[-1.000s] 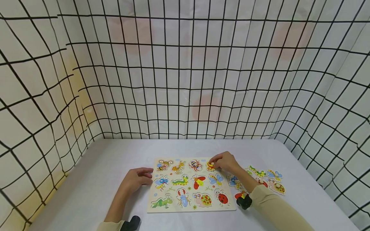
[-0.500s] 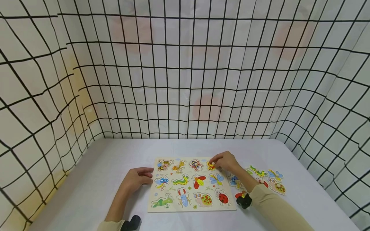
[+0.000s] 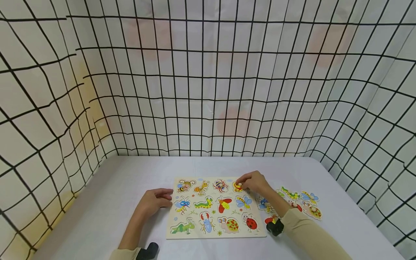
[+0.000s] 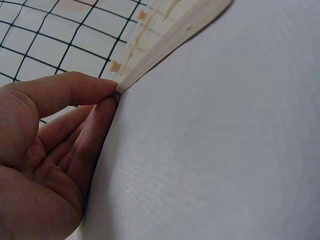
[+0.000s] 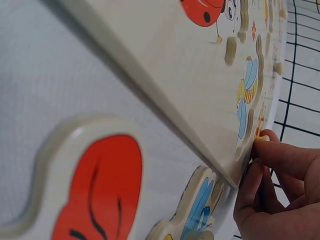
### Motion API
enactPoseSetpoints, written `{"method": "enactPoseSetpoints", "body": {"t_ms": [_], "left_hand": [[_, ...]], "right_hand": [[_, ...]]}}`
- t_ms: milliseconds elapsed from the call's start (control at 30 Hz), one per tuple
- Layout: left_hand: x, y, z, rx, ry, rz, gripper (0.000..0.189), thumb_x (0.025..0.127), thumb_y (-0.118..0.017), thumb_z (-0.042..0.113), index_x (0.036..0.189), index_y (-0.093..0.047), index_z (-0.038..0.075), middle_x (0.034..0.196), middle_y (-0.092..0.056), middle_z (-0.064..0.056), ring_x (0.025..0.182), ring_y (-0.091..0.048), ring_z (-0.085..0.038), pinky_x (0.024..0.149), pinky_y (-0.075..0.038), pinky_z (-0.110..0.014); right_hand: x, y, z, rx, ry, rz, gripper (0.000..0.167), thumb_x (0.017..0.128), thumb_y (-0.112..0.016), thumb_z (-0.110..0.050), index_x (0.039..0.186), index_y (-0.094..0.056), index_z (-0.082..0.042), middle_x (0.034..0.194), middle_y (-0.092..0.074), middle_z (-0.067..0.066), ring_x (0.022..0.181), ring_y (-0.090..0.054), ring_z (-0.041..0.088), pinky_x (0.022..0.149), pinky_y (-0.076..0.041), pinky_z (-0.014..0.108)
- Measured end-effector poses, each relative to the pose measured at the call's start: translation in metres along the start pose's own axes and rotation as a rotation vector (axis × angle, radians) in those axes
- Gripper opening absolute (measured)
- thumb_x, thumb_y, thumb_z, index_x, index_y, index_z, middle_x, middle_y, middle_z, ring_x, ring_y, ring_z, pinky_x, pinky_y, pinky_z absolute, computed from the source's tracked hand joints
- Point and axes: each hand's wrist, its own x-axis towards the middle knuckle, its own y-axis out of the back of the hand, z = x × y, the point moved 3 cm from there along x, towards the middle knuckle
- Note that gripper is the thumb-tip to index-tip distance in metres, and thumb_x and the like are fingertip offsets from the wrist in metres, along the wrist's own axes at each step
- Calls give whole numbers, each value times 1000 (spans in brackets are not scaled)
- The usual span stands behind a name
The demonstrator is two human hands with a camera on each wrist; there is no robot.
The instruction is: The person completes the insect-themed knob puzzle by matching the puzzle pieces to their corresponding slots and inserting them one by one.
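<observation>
In the head view, a wooden insect puzzle board (image 3: pixel 217 233) lies on the table. My right hand (image 3: pixel 255 181) is over its top right corner and pinches the small knob of a red and yellow puzzle piece (image 3: pixel 237 187). The piece lies at the top right picture, partly hidden by my fingers; whether it sits flush cannot be told. In the right wrist view, thumb and fingertips meet at the knob (image 5: pixel 262 138). My left hand (image 3: pixel 152 202) rests at the board's left edge, its fingertips touching the edge (image 4: pixel 150 60) in the left wrist view.
Right of the board lie several loose pieces, among them a caterpillar piece (image 3: pixel 290 193), a blue-winged piece (image 3: pixel 309 197), a snail piece (image 3: pixel 312 210) and a red-winged piece (image 5: pixel 107 185). Knobs (image 4: pixel 115 66) stand up from the top row. Black-gridded white walls (image 3: pixel 208 90) enclose the table.
</observation>
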Motion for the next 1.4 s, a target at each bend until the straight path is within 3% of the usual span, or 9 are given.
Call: {"method": "enactPoseSetpoints", "body": {"t_ms": [400,600,1100,1400], "left_hand": [[-1,-2,1,-1,-6,-3,43,81,-79,8,123,-73,10,92,-71,-2,83,-61,-19,78,-48,-31],[0,-3,0,2,2,-1,43,80,-80,7,123,-73,10,92,-71,-2,83,-61,-19,76,-47,-31],[0,-1,-2,13,10,-4,44,81,-79,9,123,-73,11,93,-71,-1,84,-61,-19,78,-47,-32],[1,-1,-3,11,13,-6,44,80,-80,9,124,-73,11,92,-71,-1,84,-61,-18,77,-46,-31]], "right_hand": [[-2,5,6,23,-21,-15,22,81,-75,-4,102,-81,-9,108,-76,9,81,-63,18,71,-50,31],[-8,15,4,8,-54,-31,28,78,-79,-9,106,-80,-11,99,-74,5,73,-58,19,65,-46,29],[-21,36,18,-31,-12,-63,32,77,-80,-12,108,-77,-9,100,-73,5,79,-64,18,74,-56,34],[-31,44,20,-56,-15,-105,29,80,-77,-12,109,-77,-9,95,-69,5,81,-60,20,76,-53,32]]}}
